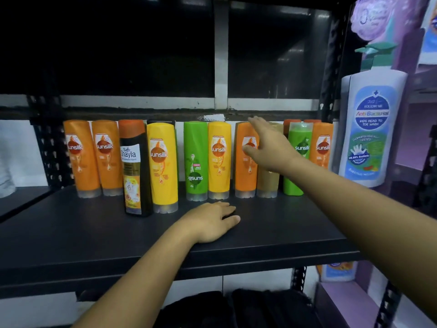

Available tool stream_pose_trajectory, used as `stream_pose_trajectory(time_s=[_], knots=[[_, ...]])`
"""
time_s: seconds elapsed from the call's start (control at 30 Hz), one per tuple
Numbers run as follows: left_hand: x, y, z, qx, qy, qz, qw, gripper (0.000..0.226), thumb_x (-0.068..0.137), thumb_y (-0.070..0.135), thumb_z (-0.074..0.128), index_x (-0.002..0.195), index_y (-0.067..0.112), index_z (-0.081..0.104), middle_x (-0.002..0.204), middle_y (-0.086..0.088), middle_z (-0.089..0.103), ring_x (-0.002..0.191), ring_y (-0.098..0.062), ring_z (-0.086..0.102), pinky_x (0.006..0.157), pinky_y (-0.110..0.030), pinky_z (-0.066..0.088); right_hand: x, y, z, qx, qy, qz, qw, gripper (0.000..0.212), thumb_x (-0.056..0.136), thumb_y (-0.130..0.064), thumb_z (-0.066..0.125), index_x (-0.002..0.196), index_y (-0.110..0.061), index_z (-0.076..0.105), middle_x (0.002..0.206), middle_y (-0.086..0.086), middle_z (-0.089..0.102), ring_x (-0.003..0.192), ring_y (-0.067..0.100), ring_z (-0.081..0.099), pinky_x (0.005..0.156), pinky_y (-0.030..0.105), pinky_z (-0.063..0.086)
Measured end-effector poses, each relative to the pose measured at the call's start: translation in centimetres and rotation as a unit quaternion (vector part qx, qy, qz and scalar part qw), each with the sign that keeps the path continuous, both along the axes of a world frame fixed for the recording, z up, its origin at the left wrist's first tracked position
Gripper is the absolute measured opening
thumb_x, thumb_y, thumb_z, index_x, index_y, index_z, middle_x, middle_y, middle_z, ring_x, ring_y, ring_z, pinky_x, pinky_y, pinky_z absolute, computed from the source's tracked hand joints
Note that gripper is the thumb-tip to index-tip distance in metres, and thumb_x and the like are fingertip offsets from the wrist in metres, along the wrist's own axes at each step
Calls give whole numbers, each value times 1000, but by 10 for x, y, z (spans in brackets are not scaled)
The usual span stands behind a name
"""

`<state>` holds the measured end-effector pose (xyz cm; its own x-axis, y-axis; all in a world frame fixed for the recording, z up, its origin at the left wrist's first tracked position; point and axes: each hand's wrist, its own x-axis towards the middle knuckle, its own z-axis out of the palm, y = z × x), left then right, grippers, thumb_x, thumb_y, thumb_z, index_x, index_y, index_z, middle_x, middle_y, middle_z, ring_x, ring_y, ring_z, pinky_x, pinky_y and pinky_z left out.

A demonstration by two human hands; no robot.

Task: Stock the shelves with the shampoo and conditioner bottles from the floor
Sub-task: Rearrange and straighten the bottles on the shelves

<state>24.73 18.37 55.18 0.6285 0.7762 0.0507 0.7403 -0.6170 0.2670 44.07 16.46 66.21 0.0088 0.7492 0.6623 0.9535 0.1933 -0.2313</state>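
A row of shampoo and conditioner bottles stands on the dark shelf (71,233): two orange bottles (81,159), a black Shayla bottle (136,169), a yellow bottle (163,166), a green bottle (195,162), another yellow bottle (219,159), an orange bottle (244,176), a beige bottle (268,183), a green bottle (296,162) and an orange bottle (322,145). My right hand (267,143) reaches in front of the orange and beige bottles, fingers spread, holding nothing. My left hand (212,221) rests palm down on the shelf, fingers slightly curled.
A large white pump bottle (369,129) stands at the right beside the shelf upright (331,67). Purple packaging (378,17) hangs above it. Dark bags (236,308) lie under the shelf. The shelf's front half holds no bottles.
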Motion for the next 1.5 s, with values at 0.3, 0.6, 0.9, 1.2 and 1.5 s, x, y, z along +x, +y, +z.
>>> stream_pose_trajectory(time_s=[0.3,0.6,0.9,1.2,1.5], knots=[[-4,3,-2,-10,-28,-4,1000,58,103,59,41,157,35,39,167,12,27,154,-14,23,125,-41,23,-15,23,21,-36,-138,-129,981,78,95,-35,63,158,-15,23,159,11,30,131,34,51,85,40,52],[-3,8,-5,-8,-33,-5,999,60,102,61,43,155,35,42,166,11,30,152,-17,30,123,-42,28,-11,-2,25,6,-284,-173,943,68,89,-51,66,142,-17,42,142,10,47,129,32,39,103,46,39],[-11,3,-6,27,-163,-6,986,70,97,49,62,156,36,27,157,11,43,142,-16,43,113,-33,40,-26,-27,28,-35,-36,3,999,57,90,-40,73,139,-27,47,135,-1,48,119,23,52,97,40,50],[-12,0,-3,-20,-308,-1,951,90,92,53,69,157,43,8,152,5,48,133,-18,55,111,-42,47,-31,-18,-23,-51,240,152,958,65,85,-57,70,141,-38,44,128,-11,64,109,11,67,95,43,56],[-10,3,-2,6,-323,5,946,88,94,50,68,157,42,8,155,4,46,134,-20,53,108,-49,49,-14,-21,-113,-202,225,142,943,39,98,-17,65,135,-25,55,119,-9,70,109,4,66,105,39,51]])
